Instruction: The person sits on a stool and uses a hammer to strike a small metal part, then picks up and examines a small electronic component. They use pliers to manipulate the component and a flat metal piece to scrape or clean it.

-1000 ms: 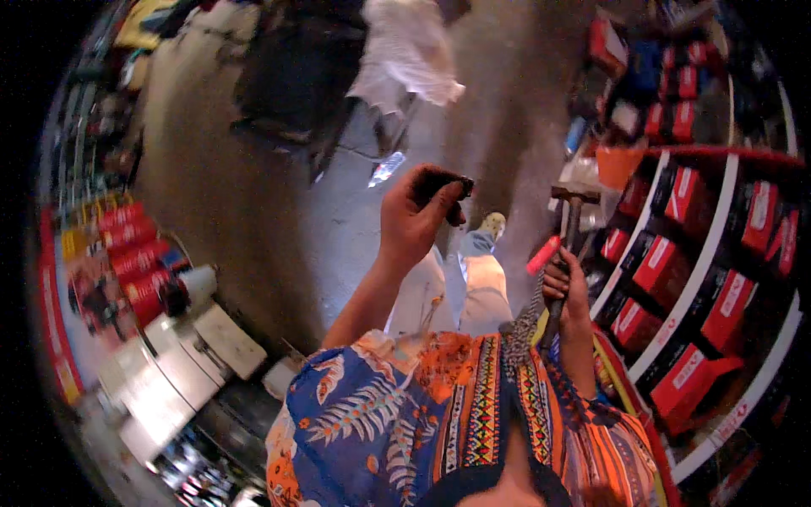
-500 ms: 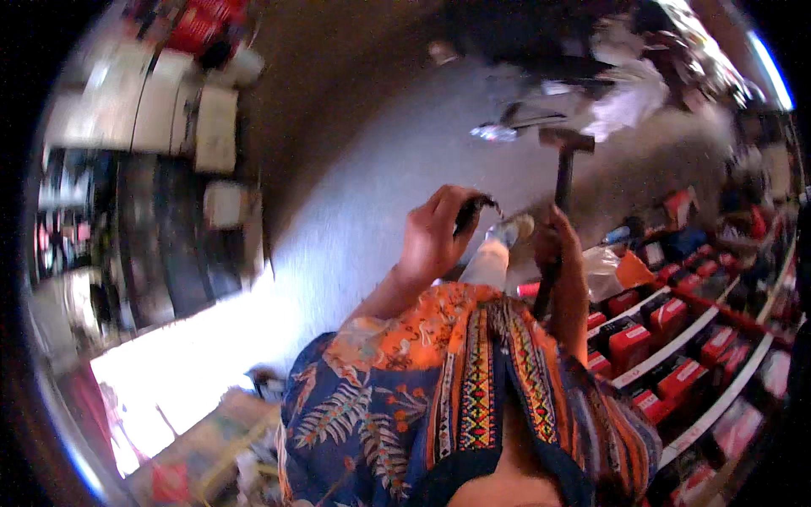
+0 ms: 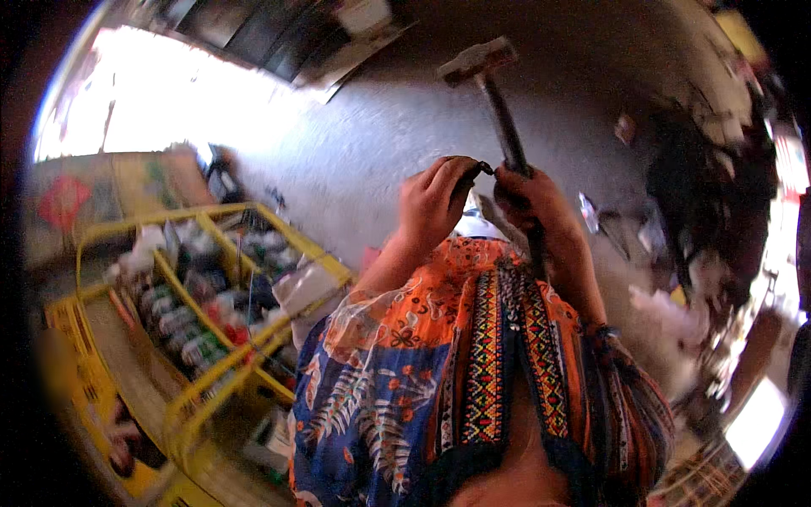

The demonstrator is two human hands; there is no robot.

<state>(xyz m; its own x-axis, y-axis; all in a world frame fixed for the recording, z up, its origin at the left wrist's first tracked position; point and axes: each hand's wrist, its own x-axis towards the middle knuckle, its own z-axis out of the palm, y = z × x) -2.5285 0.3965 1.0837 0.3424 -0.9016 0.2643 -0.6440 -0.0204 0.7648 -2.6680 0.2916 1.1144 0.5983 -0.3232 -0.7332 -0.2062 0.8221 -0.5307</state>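
My right hand (image 3: pixel 541 203) is wrapped round the handle of a hammer (image 3: pixel 504 127). The hammer points up and away from me, its blocky, worn metal head (image 3: pixel 478 61) at the far end. Just left of it, at about chest height, my left hand (image 3: pixel 432 203) is closed with the fingers curled. A small dark object (image 3: pixel 484 168) pokes out of its fingertips towards the right hand; most of it is hidden, and I cannot tell its kind. The two hands are close together but apart.
A yellow metal rack (image 3: pixel 169 216) with compartments of bottles and packets stands at my left. Grey floor (image 3: pixel 363 144) spreads ahead, with bright light (image 3: pixel 186 93) at the far left. Blurred dark clutter (image 3: pixel 701 177) lies to the right, near a thin tool on the floor (image 3: pixel 589 211).
My view has turned right: the red-box shelves have left it and the yellow rack has come in at left. The hammer now leans left, and my hands are nearer each other.
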